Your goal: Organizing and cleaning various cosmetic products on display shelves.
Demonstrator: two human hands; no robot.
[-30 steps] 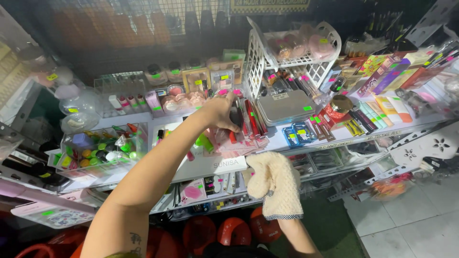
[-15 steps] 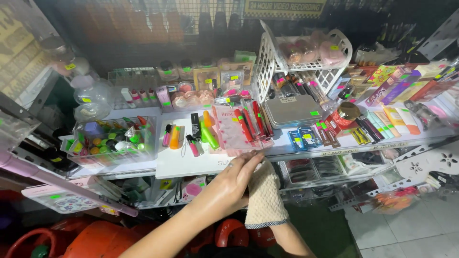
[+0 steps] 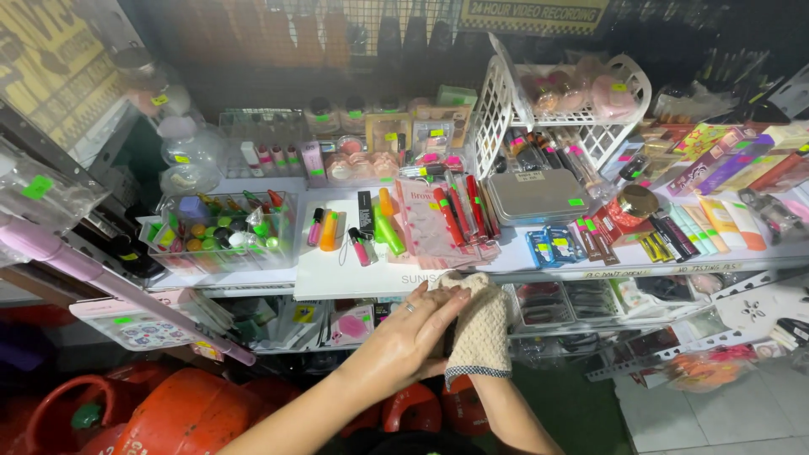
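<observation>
Two hands at white shelf [image 3: 354, 282] edge: left hand [image 3: 413, 337], bare, fingers closed around mitt [image 3: 480, 333] worn on right hand [image 3: 476, 324]; right's grip hidden. Crowded cosmetics stall.

Bright, even light falls from above onto the white shelf [image 3: 354, 274], so the goods there show vivid colour and only soft, short shadows. The far wall and the space beneath the shelf stay dim. Clear plastic at the left catches pale glare. Straight lines bow toward the corners, a wide-lens effect, and the far left and right edges look smeared and soft.
</observation>
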